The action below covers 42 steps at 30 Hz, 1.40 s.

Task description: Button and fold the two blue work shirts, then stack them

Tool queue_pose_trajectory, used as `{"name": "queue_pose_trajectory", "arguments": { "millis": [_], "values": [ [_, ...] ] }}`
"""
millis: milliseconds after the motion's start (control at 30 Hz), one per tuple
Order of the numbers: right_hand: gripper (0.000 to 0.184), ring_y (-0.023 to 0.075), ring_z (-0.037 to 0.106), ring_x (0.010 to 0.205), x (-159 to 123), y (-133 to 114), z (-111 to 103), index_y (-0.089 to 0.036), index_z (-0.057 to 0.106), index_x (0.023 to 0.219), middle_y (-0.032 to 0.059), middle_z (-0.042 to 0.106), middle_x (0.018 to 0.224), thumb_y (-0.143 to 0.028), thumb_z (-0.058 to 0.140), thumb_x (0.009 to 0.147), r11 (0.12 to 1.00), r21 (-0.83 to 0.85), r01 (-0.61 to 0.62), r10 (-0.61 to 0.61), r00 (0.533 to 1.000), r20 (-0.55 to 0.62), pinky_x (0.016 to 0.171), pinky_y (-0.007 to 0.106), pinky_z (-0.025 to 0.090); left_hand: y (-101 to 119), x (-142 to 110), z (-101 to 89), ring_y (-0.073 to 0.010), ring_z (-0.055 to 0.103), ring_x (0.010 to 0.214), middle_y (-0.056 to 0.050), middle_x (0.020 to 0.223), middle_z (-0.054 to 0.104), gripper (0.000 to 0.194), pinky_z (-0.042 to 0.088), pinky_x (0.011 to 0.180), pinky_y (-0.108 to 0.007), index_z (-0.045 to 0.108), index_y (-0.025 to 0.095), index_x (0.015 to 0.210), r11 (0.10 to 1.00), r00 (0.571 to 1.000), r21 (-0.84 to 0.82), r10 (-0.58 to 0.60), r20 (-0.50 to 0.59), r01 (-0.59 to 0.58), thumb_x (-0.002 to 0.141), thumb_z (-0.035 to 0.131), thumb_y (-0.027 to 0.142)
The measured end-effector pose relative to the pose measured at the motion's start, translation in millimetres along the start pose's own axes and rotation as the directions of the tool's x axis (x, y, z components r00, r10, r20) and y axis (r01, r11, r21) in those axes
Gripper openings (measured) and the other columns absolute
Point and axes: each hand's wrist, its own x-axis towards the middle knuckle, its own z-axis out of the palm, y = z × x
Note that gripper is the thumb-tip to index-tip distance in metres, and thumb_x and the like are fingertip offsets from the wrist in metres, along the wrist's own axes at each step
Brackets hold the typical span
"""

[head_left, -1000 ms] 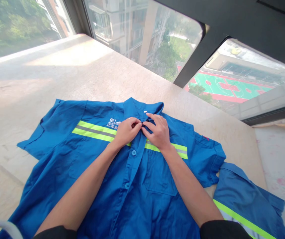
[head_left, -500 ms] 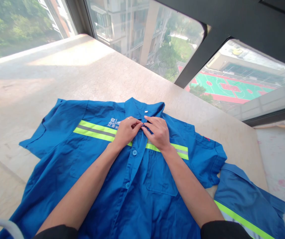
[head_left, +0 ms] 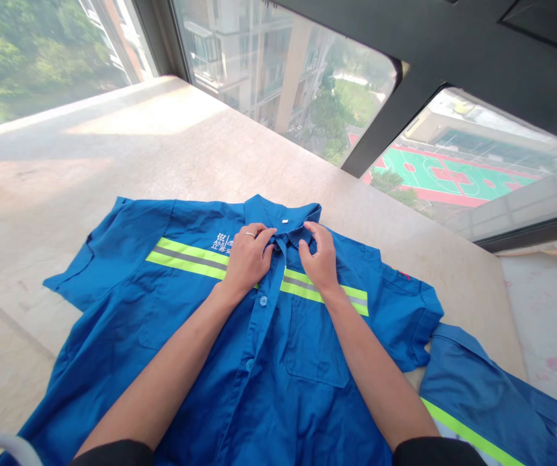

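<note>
Shirt [head_left: 171, 323] on sill [head_left: 113, 168], collar [head_left: 258, 212] toward far edge; second garment [head_left: 477, 369] lies to its right, at right edge.

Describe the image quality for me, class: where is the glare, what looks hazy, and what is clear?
Head view: glare bleaches the sill at its far corner, the buildings outside look hazy, and the buttons on the blue shirt show distinctly.

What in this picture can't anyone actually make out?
All in the head view:
Logo on the blue shirt: partly hidden by the left hand.
Whether that hand grips a button: its fingers cover the spot.
Shirt's hem: cut off by the bottom edge.
White label inside the collar: too small to read.
White curved object: cut off at the lower-left corner.
</note>
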Motion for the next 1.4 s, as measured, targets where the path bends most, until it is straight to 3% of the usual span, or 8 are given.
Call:
{"name": "queue_pose_trajectory", "arguments": {
  "millis": [133,233,367,600,767,933,1200,1400],
  "values": [
    [0.046,0.0286,0.048,0.134,-0.1,-4.0,0.0,-0.023,0.054,0.139,0.0136,0.054,0.142,-0.026,0.057,0.092,0.988,-0.073,0.135,-0.123,0.981,0.151,0.112,0.053,0.041,-0.7,-0.6,0.4,-0.0304,0.055,0.115,-0.014,0.125,0.061,0.03,0.047,0.096,-0.045,0.068,0.02,0.118,0.999,0.999,0.034,-0.039,-0.016,0.039,0.091,0.057,0.023],
    [0.043,0.0309,0.042,0.139,0.3,-3.8,1.9,-0.025,0.058,0.137,0.0123,0.045,0.151,-0.028,0.056,0.094,0.979,-0.129,0.159,-0.126,0.966,0.227,0.114,0.056,0.038,-0.5,-0.6,0.4,-0.032,0.055,0.116,-0.015,0.126,0.062,0.029,0.047,0.095,-0.046,0.069,0.019,0.117,0.995,0.997,0.061,-0.076,-0.033,0.078,0.09,0.059,0.024],
    [0.036,0.0328,0.034,0.145,0.8,-0.3,8.9,-0.025,0.065,0.13,0.0107,0.04,0.156,-0.026,0.052,0.097,0.967,-0.225,0.122,-0.067,0.969,0.238,0.115,0.057,0.036,0.5,0.2,1.5,-0.0332,0.055,0.118,-0.017,0.127,0.062,0.03,0.046,0.094,-0.046,0.068,0.017,0.118,0.992,0.997,0.098,-0.08,-0.014,0.081,0.091,0.056,0.024],
    [0.045,0.0365,0.03,0.147,-0.1,-0.9,20.9,-0.02,0.056,0.141,0.0186,0.036,0.158,-0.037,0.047,0.1,0.94,-0.335,0.056,0.023,0.974,0.227,0.115,0.064,0.028,4.9,-0.1,-0.5,-0.0271,0.053,0.131,-0.016,0.137,0.06,0.039,0.037,0.106,-0.045,0.064,0.016,0.124,0.999,0.998,0.011,-0.043,-0.044,0.044,0.099,0.036,0.025],
    [0.056,0.0346,0.026,0.149,4.1,-4.1,21.9,-0.017,0.045,0.15,0.021,0.031,0.16,-0.047,0.041,0.102,0.884,-0.462,0.069,0.095,0.942,0.321,0.118,0.059,0.022,3.7,0.7,0.8,-0.0267,0.034,0.148,-0.012,0.154,0.045,0.046,0.022,0.12,-0.052,0.054,0.019,0.14,0.993,0.984,0.023,0.107,0.14,-0.111,0.097,0.041,0.031],
    [0.063,0.0326,0.021,0.151,10.0,-11.1,20.0,-0.014,0.032,0.156,0.02,0.024,0.163,-0.048,0.034,0.104,0.816,-0.573,0.075,0.194,0.899,0.393,0.121,0.053,0.018,-1.2,5.1,7.5,-0.0251,0.037,0.146,-0.01,0.153,0.046,0.049,0.024,0.122,-0.051,0.053,0.017,0.143,0.985,0.963,0.127,0.081,0.257,-0.116,0.097,0.038,0.027],
    [0.07,0.0311,0.018,0.152,14.0,-9.3,22.7,-0.008,0.027,0.157,0.0193,0.021,0.163,-0.052,0.032,0.103,0.812,-0.583,0.031,0.242,0.891,0.384,0.123,0.049,0.014,-9.4,-1.6,3.2,-0.0295,0.025,0.151,-0.016,0.161,0.029,0.067,0.016,0.124,-0.052,0.035,0.013,0.154,0.923,0.978,0.38,-0.016,0.207,-0.065,0.099,0.033,0.051],
    [0.071,0.0298,0.017,0.153,21.4,-4.2,23.5,-0.009,0.027,0.157,0.0186,0.019,0.164,-0.054,0.029,0.103,0.808,-0.589,0.012,0.274,0.878,0.394,0.123,0.049,0.013,-22.1,8.0,-0.8,-0.0283,0.023,0.152,-0.013,0.163,0.027,0.072,0.015,0.124,-0.053,0.031,0.014,0.156,0.902,0.966,0.425,-0.04,0.255,-0.075,0.099,0.028,0.058]
  ]
}}
